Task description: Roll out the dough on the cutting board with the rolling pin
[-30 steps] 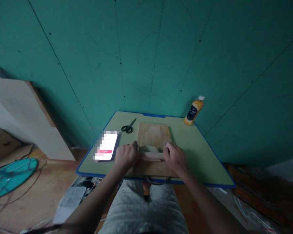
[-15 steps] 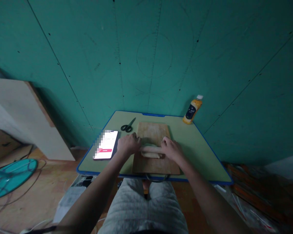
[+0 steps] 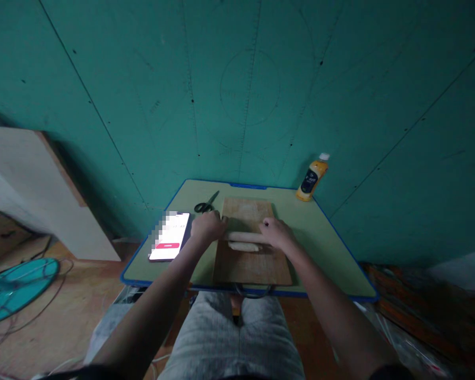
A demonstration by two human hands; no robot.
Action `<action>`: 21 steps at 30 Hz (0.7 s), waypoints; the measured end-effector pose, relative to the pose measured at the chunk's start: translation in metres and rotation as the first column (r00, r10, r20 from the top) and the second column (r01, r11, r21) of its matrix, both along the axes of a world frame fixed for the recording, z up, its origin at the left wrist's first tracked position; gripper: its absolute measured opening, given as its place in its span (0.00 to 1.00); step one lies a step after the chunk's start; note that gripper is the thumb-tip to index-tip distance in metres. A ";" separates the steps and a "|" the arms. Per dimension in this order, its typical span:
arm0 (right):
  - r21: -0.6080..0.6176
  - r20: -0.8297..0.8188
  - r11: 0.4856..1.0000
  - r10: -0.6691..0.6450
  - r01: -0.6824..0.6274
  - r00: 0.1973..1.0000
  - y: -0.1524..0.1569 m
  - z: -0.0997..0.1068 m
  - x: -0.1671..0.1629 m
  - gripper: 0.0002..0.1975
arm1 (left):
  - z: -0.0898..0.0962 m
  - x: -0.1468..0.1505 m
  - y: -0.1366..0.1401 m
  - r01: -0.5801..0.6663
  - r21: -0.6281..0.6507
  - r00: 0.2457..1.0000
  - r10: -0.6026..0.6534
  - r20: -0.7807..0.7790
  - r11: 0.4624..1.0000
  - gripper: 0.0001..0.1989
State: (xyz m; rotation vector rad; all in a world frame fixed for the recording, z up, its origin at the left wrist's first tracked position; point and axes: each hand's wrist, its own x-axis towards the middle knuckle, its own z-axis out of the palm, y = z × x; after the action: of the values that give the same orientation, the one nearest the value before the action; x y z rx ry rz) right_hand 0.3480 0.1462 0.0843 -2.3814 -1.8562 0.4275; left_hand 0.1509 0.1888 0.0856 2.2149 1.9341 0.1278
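A pale wooden rolling pin [image 3: 243, 237] lies crosswise over the wooden cutting board [image 3: 251, 270]. My left hand [image 3: 209, 227] is closed around its left end, and my right hand [image 3: 276, 233] grips the right end. Pale dough [image 3: 244, 246] shows along the near side of the pin; the pin hides whatever part of it lies underneath. The board rests on a small table [image 3: 320, 248] with a blue rim, its dark handle [image 3: 253, 293] at the near edge.
Black-handled scissors [image 3: 206, 203] lie beyond my left hand. A phone [image 3: 170, 236] with a lit screen is at the table's left. An orange drink bottle [image 3: 312, 178] stands at the back right corner, near the green wall [image 3: 237, 95].
Both hands have pushed the rolling pin slightly away from me. The dough strip at the far side of the pin is now covered, while dough still shows on the near side.
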 end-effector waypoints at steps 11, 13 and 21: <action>0.055 -0.032 0.997 -0.047 0.049 0.998 0.012 -0.002 0.004 0.14 | -0.001 0.004 0.011 -0.027 0.035 1.000 0.027 0.000 0.999 0.26; 0.056 -0.031 0.997 -0.048 0.050 0.998 0.013 -0.002 0.004 0.15 | -0.001 0.004 0.012 -0.029 0.039 1.000 0.029 0.000 0.999 0.25; 0.080 0.013 0.994 -0.068 0.067 0.998 0.023 -0.005 0.006 0.17 | -0.001 0.007 0.016 -0.038 0.082 0.999 0.038 0.006 0.996 0.24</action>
State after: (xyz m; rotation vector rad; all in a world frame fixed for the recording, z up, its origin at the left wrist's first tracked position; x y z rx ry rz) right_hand 0.3544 0.1689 0.0791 -2.3936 -1.7576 0.3230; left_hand 0.1583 0.2045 0.0843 2.2272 2.0034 0.2216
